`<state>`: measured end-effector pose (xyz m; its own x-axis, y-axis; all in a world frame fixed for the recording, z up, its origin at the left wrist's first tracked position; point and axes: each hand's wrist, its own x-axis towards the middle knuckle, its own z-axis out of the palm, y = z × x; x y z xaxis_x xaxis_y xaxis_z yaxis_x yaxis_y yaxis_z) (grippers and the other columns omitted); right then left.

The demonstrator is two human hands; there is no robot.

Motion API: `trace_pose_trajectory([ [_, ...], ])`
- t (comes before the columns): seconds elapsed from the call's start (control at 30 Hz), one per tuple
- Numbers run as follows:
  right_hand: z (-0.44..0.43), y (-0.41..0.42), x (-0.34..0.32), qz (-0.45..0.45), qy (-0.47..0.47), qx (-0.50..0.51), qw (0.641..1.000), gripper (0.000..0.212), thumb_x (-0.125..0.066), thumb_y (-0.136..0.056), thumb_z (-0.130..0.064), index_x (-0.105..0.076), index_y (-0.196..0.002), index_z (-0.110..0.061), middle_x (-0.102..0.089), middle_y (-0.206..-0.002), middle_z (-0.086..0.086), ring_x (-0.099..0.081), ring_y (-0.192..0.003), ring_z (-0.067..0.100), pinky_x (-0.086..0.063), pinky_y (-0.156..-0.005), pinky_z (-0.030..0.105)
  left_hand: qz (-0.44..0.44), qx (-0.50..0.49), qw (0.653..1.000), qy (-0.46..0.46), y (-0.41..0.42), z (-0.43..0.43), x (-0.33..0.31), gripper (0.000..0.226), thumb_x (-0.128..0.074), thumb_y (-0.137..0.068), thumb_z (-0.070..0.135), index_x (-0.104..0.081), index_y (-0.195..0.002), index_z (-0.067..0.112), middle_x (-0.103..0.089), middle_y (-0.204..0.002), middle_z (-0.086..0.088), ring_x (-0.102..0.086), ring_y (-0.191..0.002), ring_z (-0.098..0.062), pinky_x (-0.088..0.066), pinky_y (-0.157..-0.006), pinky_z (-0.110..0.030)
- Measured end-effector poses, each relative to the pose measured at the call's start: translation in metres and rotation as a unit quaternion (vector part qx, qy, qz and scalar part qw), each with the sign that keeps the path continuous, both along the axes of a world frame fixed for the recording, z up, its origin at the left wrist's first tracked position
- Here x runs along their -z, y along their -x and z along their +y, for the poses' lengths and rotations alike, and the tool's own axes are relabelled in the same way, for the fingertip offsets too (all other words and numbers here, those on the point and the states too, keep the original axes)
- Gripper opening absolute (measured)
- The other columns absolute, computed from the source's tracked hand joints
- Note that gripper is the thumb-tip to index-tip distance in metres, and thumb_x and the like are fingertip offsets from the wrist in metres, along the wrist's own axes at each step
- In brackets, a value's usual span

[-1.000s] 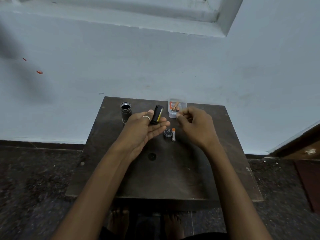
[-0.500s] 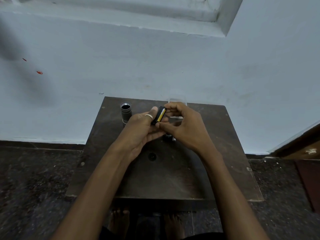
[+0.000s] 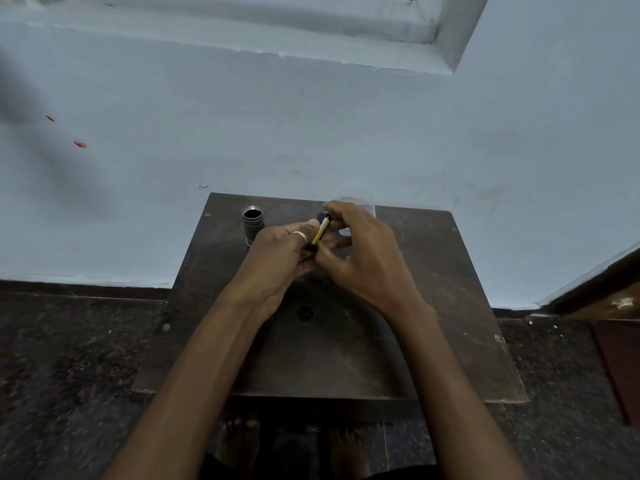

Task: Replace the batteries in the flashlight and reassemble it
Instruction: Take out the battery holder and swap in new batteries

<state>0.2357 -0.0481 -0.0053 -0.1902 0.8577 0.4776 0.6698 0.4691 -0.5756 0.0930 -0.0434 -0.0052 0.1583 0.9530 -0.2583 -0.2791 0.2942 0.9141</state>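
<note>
Over a small dark wooden table (image 3: 433,306) pushed against a pale blue wall (image 3: 311,133), the head view shows 2 bare hands meeting just above the far half of the tabletop. Left hand (image 3: 280,254) is cupped palm-up-ish with a silver ring (image 3: 300,235) on one finger, and its fingers are closed around the lower end of a black battery holder (image 3: 320,232) with a yellow battery (image 3: 322,230) sitting along its side. Right hand (image 3: 363,247) comes in from the other side and pinches the upper end of the same holder, fingertips (image 3: 332,207) curled over the top (can't tell exactly what the thumb is pressing on, it's tucked behind). So both hands are gripping the 1 piece, tilted with its top end leaning toward the wall.

Flashlight body (image 3: 253,223) stands upright on the table just left of the left hand, open end up, nothing touching it. Behind the right hand a clear plastic container (image 3: 356,202) peeks out near the back edge, mostly hidden. A dark round hole (image 3: 305,311) sits in the tabletop between the wrists. Bare feet (image 3: 239,441) show on the dark speckled floor (image 3: 69,358) under the near edge.
</note>
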Motion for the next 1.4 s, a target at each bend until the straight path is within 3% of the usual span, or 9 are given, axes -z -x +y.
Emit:
trace_pose_trajectory([
  [0.23,-0.003,0.001,0.000,-0.040,0.005,0.007,0.999,0.054,-0.067,-0.085,-0.024,-0.052,-0.135,-0.011,-0.067,-0.116,0.003,-0.065,-0.100,0.018,-0.057,-0.080,0.041,0.011,-0.013,1.000,0.000,-0.001,0.001,0.004,0.026,-0.053,-0.101,0.016,-0.073,-0.111,0.003,-0.077,-0.105,-0.013,-0.073,-0.104,-0.021,-0.058,-0.090,-0.035],
  [0.57,-0.004,0.006,-0.001,-0.063,-0.001,0.010,0.998,0.048,-0.067,-0.084,-0.019,-0.053,-0.128,-0.007,-0.070,-0.109,0.009,-0.070,-0.093,0.025,-0.055,-0.074,0.042,0.034,-0.008,0.999,-0.006,0.000,0.001,0.005,0.026,-0.054,-0.101,0.017,-0.076,-0.103,0.005,-0.078,-0.096,-0.010,-0.074,-0.092,-0.019,-0.058,-0.076,-0.030],
  [0.8,-0.004,0.002,0.000,-0.041,-0.001,0.008,0.999,0.036,-0.062,-0.086,-0.023,-0.057,-0.119,-0.012,-0.072,-0.095,0.004,-0.070,-0.081,0.023,-0.056,-0.069,0.043,0.037,-0.006,0.999,-0.004,0.000,0.000,0.004,0.029,-0.053,-0.102,0.019,-0.075,-0.099,0.002,-0.077,-0.099,-0.017,-0.074,-0.092,-0.023,-0.059,-0.076,-0.032],
  [0.93,-0.003,0.000,-0.001,-0.046,0.002,-0.020,0.999,0.030,-0.059,-0.088,-0.028,-0.065,-0.114,-0.017,-0.074,-0.095,0.001,-0.070,-0.084,0.018,-0.057,-0.074,0.041,0.032,-0.009,0.999,0.000,0.001,-0.001,0.003,0.029,-0.051,-0.103,0.020,-0.074,-0.104,0.003,-0.078,-0.099,-0.014,-0.075,-0.094,-0.022,-0.059,-0.075,-0.029],
  [1.1,0.000,-0.006,0.002,-0.045,0.021,-0.044,0.998,0.034,-0.069,-0.088,-0.028,-0.066,-0.120,-0.017,-0.075,-0.103,0.000,-0.071,-0.094,0.017,-0.059,-0.082,0.041,0.011,-0.016,1.000,0.015,0.000,-0.001,0.001,0.028,-0.050,-0.104,0.020,-0.072,-0.109,0.004,-0.078,-0.103,-0.013,-0.074,-0.101,-0.022,-0.059,-0.084,-0.031],
  [1.2,0.000,-0.008,0.000,0.023,0.018,-0.038,0.999,0.029,-0.074,-0.090,-0.019,-0.073,-0.118,-0.014,-0.077,-0.111,0.002,-0.071,-0.103,0.008,-0.057,-0.093,0.028,0.000,-0.020,1.000,0.018,-0.002,-0.002,-0.002,0.027,-0.050,-0.104,0.020,-0.074,-0.108,0.008,-0.078,-0.103,-0.010,-0.074,-0.101,-0.018,-0.059,-0.086,-0.031],
  [1.27,0.000,-0.008,-0.003,0.073,0.019,-0.021,0.997,0.022,-0.071,-0.092,-0.017,-0.076,-0.113,-0.012,-0.078,-0.109,0.000,-0.068,-0.102,-0.001,-0.053,-0.089,0.014,-0.012,-0.027,0.999,0.017,-0.004,-0.002,-0.004,0.026,-0.051,-0.104,0.018,-0.074,-0.101,0.007,-0.079,-0.097,-0.007,-0.075,-0.093,-0.015,-0.060,-0.081,-0.026],
  [1.3,0.002,-0.008,-0.004,0.096,0.023,-0.005,0.995,0.017,-0.069,-0.094,-0.018,-0.078,-0.108,-0.013,-0.078,-0.103,-0.002,-0.070,-0.096,0.000,-0.054,-0.083,0.013,-0.017,-0.029,0.999,0.018,-0.005,-0.002,-0.005,0.027,-0.050,-0.104,0.018,-0.074,-0.098,0.005,-0.079,-0.093,-0.007,-0.075,-0.089,-0.014,-0.060,-0.078,-0.024],
  [1.4,0.006,-0.009,-0.008,0.247,0.106,0.045,0.962,0.018,-0.059,-0.101,-0.021,-0.075,-0.099,-0.014,-0.078,-0.093,0.002,-0.075,-0.087,0.014,-0.061,-0.076,0.033,-0.023,-0.038,0.999,0.030,-0.005,-0.001,-0.006,0.027,-0.051,-0.103,0.019,-0.069,-0.103,-0.001,-0.076,-0.094,-0.015,-0.076,-0.085,-0.017,-0.060,-0.074,-0.024],
])
